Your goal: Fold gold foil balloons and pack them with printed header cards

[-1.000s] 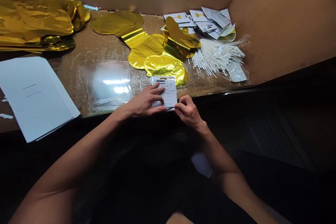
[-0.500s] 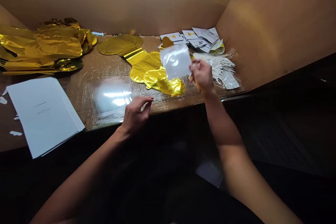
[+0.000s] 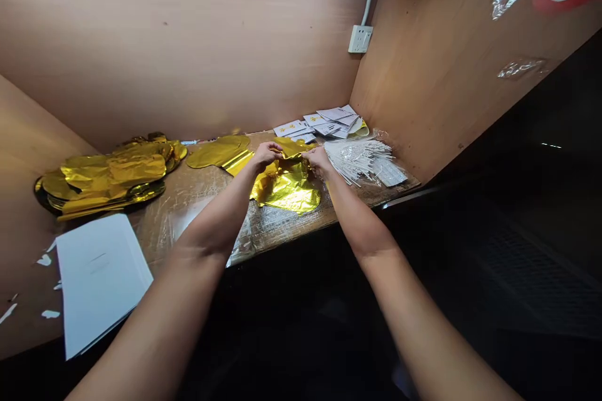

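A shiny gold foil balloon [image 3: 291, 191], flat and uninflated, lies partly lifted between my hands. My left hand [image 3: 268, 155] pinches its upper left edge. On the opposite side my right hand [image 3: 318, 161] grips the same foil with closed fingertips. More flat gold foil [image 3: 219, 151] stretches out to the left of it on the table. Just right of my right hand is a bundle of thin white straws [image 3: 357, 158] on clear plastic. My left forearm covers much of the clear plastic sleeves [image 3: 188, 213].
A heap of folded gold foil [image 3: 113, 169] sits at the back left, with a stack of white paper [image 3: 101, 282] in front. Printed cards [image 3: 336, 119] are piled at the back right. Wooden panels enclose the table; a wall socket [image 3: 360, 39] is mounted in the corner.
The clear sleeve has left my right hand. Both hands have come together on the gold foil balloon and raised its edge. The view has tilted up, showing more wall and a lamp.
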`<state>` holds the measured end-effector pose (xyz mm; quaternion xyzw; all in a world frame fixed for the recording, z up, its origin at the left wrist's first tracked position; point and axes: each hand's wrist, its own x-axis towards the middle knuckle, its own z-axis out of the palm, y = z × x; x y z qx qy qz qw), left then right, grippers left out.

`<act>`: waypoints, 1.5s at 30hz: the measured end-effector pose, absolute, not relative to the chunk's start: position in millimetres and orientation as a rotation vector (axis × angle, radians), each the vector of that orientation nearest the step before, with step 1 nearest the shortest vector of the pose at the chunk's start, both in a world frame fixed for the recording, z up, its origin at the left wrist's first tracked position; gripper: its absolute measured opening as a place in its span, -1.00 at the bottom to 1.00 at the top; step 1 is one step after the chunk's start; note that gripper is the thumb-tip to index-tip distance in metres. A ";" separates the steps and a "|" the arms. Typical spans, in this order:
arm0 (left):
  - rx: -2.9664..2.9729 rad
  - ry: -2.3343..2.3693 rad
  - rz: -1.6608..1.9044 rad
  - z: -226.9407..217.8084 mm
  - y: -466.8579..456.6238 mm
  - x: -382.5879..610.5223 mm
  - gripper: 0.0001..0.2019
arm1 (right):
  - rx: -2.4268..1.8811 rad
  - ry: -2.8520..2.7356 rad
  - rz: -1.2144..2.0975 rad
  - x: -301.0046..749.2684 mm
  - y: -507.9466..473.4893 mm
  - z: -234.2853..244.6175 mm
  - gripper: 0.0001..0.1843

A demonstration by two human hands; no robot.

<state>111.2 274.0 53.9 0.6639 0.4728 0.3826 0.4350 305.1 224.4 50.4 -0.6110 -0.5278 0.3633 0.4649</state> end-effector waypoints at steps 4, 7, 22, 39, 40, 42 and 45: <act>1.638 1.171 1.047 63.9 282.9 113.8 -0.71 | -1.477 -1.236 0.849 310.3 247.4 56.3 -0.57; 1.621 1.167 1.151 78.5 289.4 107.3 -0.79 | -1.426 -1.239 0.851 311.4 260.2 67.4 -0.62; 2.724 1.367 1.235 82.6 123.0 42.8 -0.85 | -1.040 -2.031 0.133 303.2 118.0 77.8 -0.72; 2.466 1.594 0.617 -21.9 43.4 24.1 -0.76 | -1.581 -2.042 0.394 266.1 45.4 -12.1 -0.77; 2.486 1.608 0.652 -18.1 47.9 27.0 -0.75 | -1.621 -2.045 0.459 262.9 60.3 -5.1 -0.78; 2.612 1.493 0.712 -13.1 51.0 31.4 -0.64 | -1.664 -2.058 0.653 259.5 86.8 3.4 -0.73; 2.796 1.200 0.600 -14.6 43.2 33.0 -0.47 | -1.701 -2.052 0.918 262.0 105.8 4.9 -0.67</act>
